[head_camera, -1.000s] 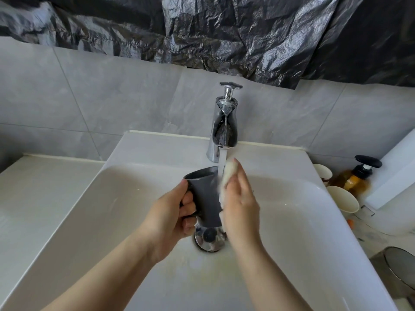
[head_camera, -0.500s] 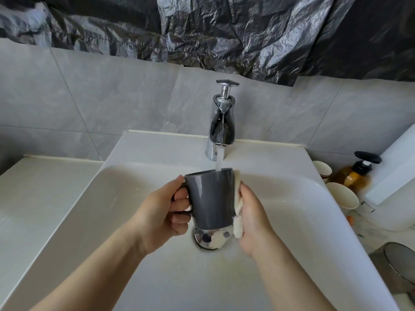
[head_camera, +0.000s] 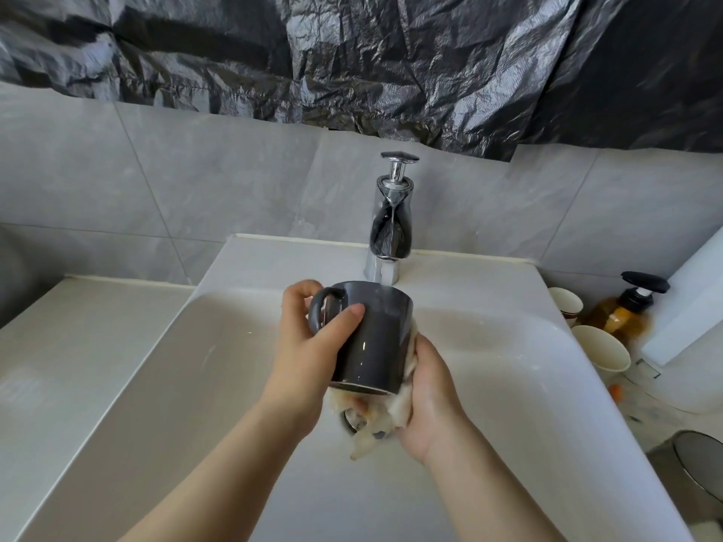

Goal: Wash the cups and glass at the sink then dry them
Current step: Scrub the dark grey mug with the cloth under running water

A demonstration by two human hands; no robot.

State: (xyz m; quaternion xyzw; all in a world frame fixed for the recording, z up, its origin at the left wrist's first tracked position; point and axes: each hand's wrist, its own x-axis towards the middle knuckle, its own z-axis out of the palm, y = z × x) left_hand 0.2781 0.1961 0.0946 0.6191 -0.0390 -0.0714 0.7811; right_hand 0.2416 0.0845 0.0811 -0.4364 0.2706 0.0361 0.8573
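Observation:
A dark grey mug is held upright over the white sink, just under the chrome tap, whose thin stream of water falls at the mug's rim. My left hand grips the mug by its handle, thumb pressed on the wall. My right hand cups a wet, pale cloth against the mug's right side and bottom. Part of the cloth hangs down over the drain. Two pale cups, a smaller one and a larger one, stand on the counter to the right of the sink.
An amber pump bottle with a black top stands behind the cups, next to a white roll. A round metal lid shows at the lower right. A white ledge runs along the sink's left side.
The mug has risen and turned, bringing its handle toward me. My right hand has slid the cloth from the mug's side down under its base.

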